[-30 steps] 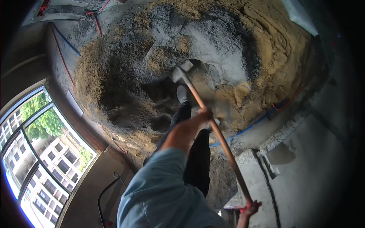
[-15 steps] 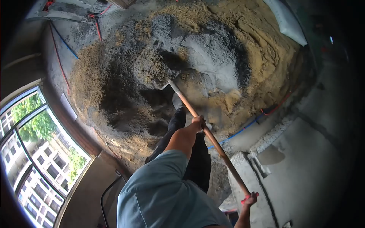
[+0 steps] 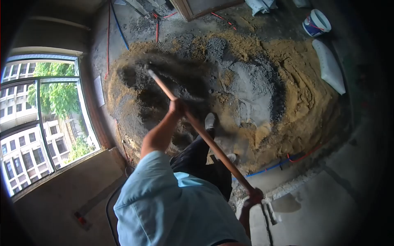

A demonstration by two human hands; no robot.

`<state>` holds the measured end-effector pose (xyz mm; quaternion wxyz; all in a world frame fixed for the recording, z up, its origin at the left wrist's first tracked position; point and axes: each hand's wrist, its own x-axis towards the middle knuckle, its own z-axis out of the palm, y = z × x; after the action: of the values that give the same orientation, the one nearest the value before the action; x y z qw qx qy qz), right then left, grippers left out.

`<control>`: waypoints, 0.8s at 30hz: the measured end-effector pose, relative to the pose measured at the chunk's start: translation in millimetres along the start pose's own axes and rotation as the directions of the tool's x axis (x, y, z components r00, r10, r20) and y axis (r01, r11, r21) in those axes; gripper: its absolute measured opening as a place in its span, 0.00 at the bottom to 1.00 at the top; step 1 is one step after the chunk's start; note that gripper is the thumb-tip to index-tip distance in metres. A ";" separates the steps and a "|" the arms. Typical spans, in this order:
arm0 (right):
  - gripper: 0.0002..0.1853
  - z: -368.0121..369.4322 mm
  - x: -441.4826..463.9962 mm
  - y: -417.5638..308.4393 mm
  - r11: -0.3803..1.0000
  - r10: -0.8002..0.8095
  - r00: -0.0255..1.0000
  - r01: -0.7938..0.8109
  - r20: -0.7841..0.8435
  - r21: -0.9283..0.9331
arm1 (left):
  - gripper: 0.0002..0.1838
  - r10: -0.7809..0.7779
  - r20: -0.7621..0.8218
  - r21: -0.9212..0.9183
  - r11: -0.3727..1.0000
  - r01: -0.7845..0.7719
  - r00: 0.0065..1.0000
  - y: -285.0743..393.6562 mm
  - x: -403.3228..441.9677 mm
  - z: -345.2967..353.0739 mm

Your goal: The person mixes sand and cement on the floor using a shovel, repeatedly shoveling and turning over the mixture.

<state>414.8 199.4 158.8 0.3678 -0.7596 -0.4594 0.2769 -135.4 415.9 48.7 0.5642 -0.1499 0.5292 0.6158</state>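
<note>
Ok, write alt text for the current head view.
A person grips a long wooden-looking handle, left hand forward and right hand near the back end, over a heap of sandy and grey material. A window is at left, a white bucket at upper right.

I wear a pale blue shirt (image 3: 180, 211), its loose left sleeve (image 3: 148, 176) cut short, with a stitched seam (image 3: 140, 219) in the cloth. Below are my dark trousers (image 3: 191, 156) and light grey shoes (image 3: 210, 120), one only partly showing. My left hand (image 3: 177, 107) and right hand (image 3: 254, 196) are bare.
</note>
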 end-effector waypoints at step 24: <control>0.28 -427.7 -193.3 186.7 0.845 0.410 0.765 -0.523 -0.497 -0.108 | 0.09 -0.680 0.129 0.081 0.732 0.676 0.721 -506.8 -156.8 -18.7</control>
<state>749.5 -162.5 269.3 0.2889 -0.9321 -0.1851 0.1165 339.4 216.8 -80.6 0.7903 -0.2784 0.4022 0.3689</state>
